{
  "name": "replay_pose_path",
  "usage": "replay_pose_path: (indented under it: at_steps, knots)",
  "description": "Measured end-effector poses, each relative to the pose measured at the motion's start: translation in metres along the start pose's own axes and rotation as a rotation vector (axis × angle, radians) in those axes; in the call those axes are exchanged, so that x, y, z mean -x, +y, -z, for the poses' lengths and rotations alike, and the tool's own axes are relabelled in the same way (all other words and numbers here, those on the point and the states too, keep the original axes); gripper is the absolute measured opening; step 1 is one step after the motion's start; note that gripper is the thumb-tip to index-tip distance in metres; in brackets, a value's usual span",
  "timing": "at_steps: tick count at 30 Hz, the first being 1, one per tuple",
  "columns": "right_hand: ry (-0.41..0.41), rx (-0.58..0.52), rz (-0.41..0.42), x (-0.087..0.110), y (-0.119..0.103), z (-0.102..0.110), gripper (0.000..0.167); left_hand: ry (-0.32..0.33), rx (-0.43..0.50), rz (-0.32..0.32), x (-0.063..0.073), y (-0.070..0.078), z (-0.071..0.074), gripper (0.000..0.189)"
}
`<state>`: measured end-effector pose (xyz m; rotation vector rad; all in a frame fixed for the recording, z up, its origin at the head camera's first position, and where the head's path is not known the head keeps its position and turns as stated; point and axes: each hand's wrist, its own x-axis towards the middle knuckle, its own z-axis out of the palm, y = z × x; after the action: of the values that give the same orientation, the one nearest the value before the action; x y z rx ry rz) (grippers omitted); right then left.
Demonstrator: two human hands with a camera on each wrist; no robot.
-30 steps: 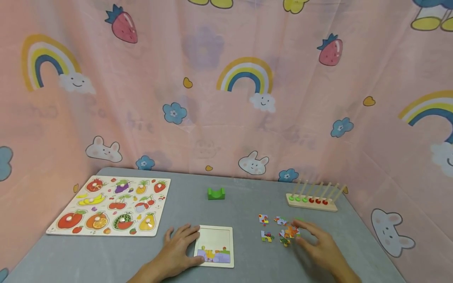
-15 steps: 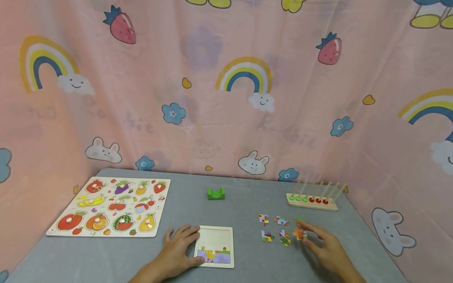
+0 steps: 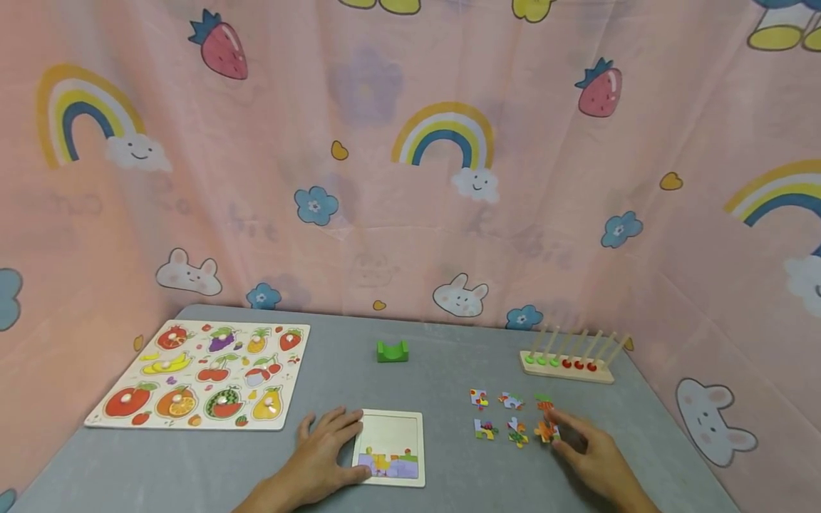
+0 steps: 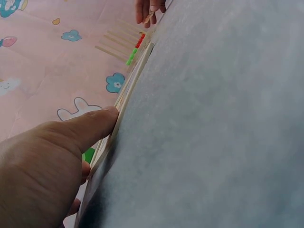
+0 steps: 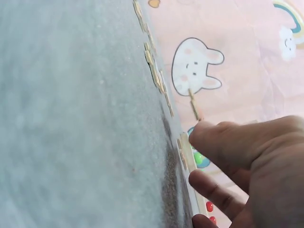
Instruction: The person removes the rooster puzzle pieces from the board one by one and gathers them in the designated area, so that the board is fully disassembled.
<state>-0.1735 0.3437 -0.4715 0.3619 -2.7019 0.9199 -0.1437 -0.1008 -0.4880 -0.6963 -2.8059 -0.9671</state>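
Observation:
My left hand (image 3: 323,452) rests on the left side of a square wooden puzzle tray (image 3: 422,449). Its thumb presses the near left corner, and straight fingers lie along the edge. Joined lilac and yellow pieces (image 3: 404,467) fill the tray's near strip; above them the tray bottom is bare. My right hand (image 3: 599,452) pinches an orange jigsaw piece (image 3: 545,431) between thumb and index finger. In the right wrist view this jigsaw piece (image 5: 194,105) shows edge-on, tilted, at the fingertip. Several loose jigsaw pieces (image 3: 484,429) lie in two rows left of and beyond that hand.
A fruit peg puzzle board (image 3: 205,420) lies at the left. A green notched block (image 3: 392,352) stands at the middle back. At the right back is a wooden peg rack (image 3: 564,367) with green and red beads. A pink printed curtain (image 3: 410,249) surrounds the grey table.
My right hand has shifted right with the orange piece, away from the neighbouring loose piece, then slightly nearer to me. The left hand and tray have stayed put.

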Motion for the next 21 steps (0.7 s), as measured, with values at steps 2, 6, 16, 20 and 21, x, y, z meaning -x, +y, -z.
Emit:
replay_pose_path:
  at_steps: [2, 6, 16, 20, 21]
  knots:
    - [-0.007, 0.012, -0.012, 0.0011, 0.0019, -0.0008, 0.046, -0.006, 0.005, 0.002, -0.0001, 0.0006, 0.0000, 0.072]
    - [-0.019, 0.040, -0.029, 0.0012, 0.0035, -0.0015, 0.046, -0.007, 0.007, 0.005, -0.0005, 0.0010, 0.0001, 0.072]
    - [-0.047, 0.077, -0.027, 0.0022, 0.0069, -0.0026, 0.047, 0.001, 0.011, 0.003, -0.0002, -0.0005, -0.0007, 0.072]
    - [-0.049, 0.076, -0.033, 0.0022, 0.0073, -0.0012, 0.047, 0.005, 0.009, 0.002, 0.0000, -0.0006, -0.0012, 0.072]
    - [-0.047, 0.076, -0.031, 0.0020, 0.0063, 0.0000, 0.048, 0.003, 0.010, 0.002, 0.0000, -0.0005, -0.0013, 0.072]
